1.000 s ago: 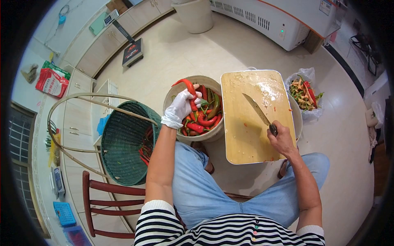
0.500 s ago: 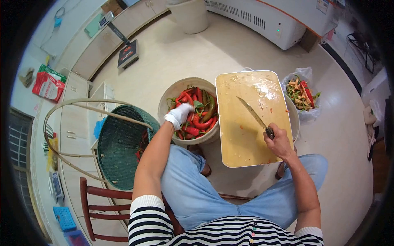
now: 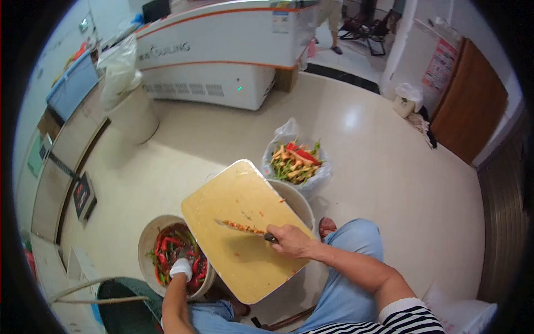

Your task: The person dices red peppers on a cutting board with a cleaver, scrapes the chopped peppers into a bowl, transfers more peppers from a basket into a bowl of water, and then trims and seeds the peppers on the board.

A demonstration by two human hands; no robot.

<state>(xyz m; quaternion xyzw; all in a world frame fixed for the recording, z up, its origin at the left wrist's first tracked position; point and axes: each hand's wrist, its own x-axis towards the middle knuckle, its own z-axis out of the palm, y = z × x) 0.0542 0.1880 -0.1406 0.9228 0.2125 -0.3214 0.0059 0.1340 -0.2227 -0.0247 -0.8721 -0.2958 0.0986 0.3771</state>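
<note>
My right hand [image 3: 292, 241] is closed round the dark handle of a knife [image 3: 245, 227]. Its blade points left over a yellow cutting board [image 3: 245, 195], with reddish pepper bits along it. Scraps dot the wet board, which lies across the top of a pale bucket [image 3: 303, 206]. My left hand [image 3: 181, 268], in a white glove, reaches down into another bucket [image 3: 146, 236] full of red and green chili peppers [image 3: 167, 247]. Its fingers are hidden among the peppers, so I cannot tell whether it grips one.
Beyond the board stands a clear plastic bag [image 3: 283, 133] of pepper stems and scraps. A green basket [image 3: 125, 312] is at lower left. A floor scale [image 3: 84, 196], a tall bin [image 3: 133, 114] and a white freezer [image 3: 222, 53] stand farther off. A person's legs [image 3: 332, 22] show at the doorway.
My view has swung right and upward, so the buckets and board appear lower and further left. My left hand sits lower among the peppers. Reddish bits now show along the knife blade.
</note>
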